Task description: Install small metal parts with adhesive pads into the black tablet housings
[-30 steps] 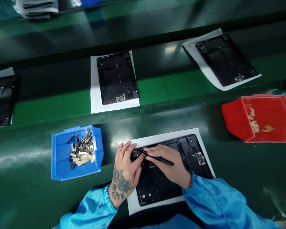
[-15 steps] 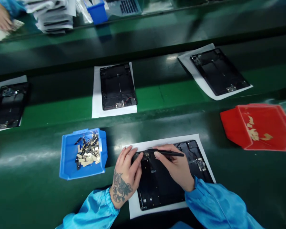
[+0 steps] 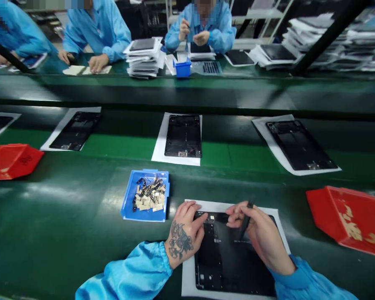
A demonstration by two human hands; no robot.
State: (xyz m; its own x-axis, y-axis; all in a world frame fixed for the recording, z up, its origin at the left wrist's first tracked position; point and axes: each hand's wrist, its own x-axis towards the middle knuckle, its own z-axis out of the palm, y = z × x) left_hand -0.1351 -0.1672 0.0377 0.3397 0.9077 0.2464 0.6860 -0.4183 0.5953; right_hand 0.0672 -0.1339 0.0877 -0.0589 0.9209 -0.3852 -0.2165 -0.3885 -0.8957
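A black tablet housing (image 3: 237,262) lies open side up on a white sheet (image 3: 188,279) in front of me. My left hand (image 3: 187,233) rests at its upper left corner, fingers stretched over the edge and thumb on the corner. My right hand (image 3: 259,229) is over the upper right part of the housing, closed around slim black tweezers (image 3: 246,221) that stand steeply tilted. My right hand and wrist hide the housing's right side. Left of my hands is a blue bin (image 3: 128,208) with small black and cream flex parts (image 3: 150,196).
A red bin (image 3: 328,227) with cream scraps stands at right, another red bin (image 3: 17,162) at far left. Several tablet housings on sheets, one (image 3: 183,135) straight ahead, lie along the green line. Across it, co-workers in blue sit behind a stack of sheets (image 3: 143,62).
The view has tilted up, showing co-workers opposite. My right hand has drawn away from the housing's corner, rightward, turning the tweezers from level to steep. My left hand stays at the corner.
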